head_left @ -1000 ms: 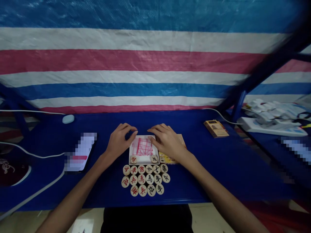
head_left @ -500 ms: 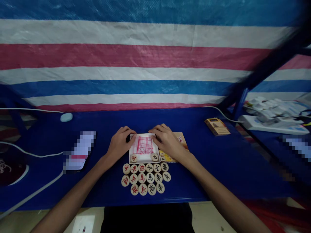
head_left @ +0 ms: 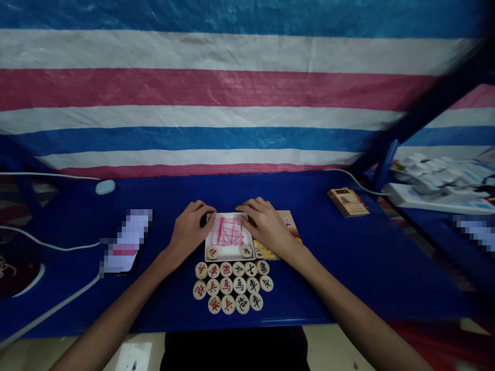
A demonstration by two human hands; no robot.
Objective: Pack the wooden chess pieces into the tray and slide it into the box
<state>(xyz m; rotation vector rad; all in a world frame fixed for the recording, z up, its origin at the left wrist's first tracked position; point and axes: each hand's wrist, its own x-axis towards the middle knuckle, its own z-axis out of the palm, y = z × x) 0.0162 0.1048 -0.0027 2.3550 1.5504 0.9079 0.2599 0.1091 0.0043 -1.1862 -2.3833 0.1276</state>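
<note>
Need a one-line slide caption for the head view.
Left hand and right hand at the far corners of a white tray, two discs inside, three rows of discs in front.

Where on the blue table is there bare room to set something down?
Bare table shows between the right hand and the small box, between the phone and the left hand, and behind the white tray up to the striped sheet. The middle is crowded: the tray sits between the hands, printed cardboard beside it, rows of round pieces in front.

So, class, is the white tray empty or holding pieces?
Not empty: the white tray holds two pieces, one marked red, one black, at its near corners.
</note>
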